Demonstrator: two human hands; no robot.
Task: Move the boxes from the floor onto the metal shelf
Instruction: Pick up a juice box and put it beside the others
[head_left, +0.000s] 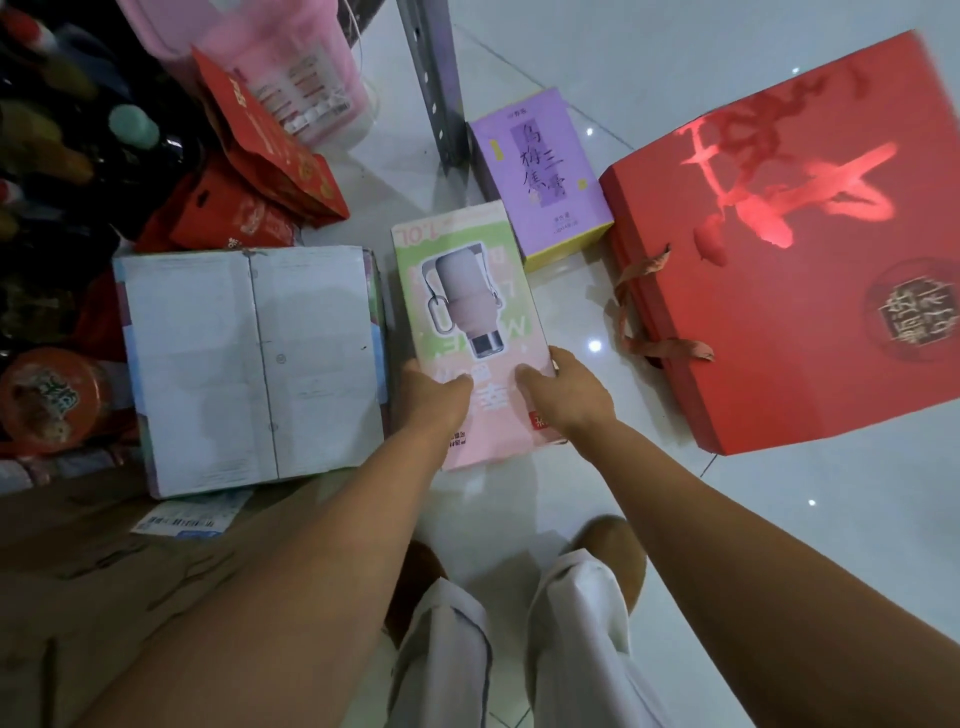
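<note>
A green and pink bottle box (467, 291) lies flat on the white tiled floor at the centre. My left hand (434, 395) grips its left edge with the thumb on top, and my right hand (563, 389) grips its right edge the same way. A purple box (540, 171) lies just behind it. To the right, a large red gift box (795, 260) with rope handles rests on the floor. A white carton (254, 364) sits to the left. The metal shelf post (434, 78) rises behind the boxes.
Red bags and packets (260, 171), a pink plastic bag (291, 67), bottles (57, 130) and an orange tin (47, 400) crowd the left. Brown cardboard (104, 561) lies at the lower left. My legs and feet (519, 623) are below the boxes.
</note>
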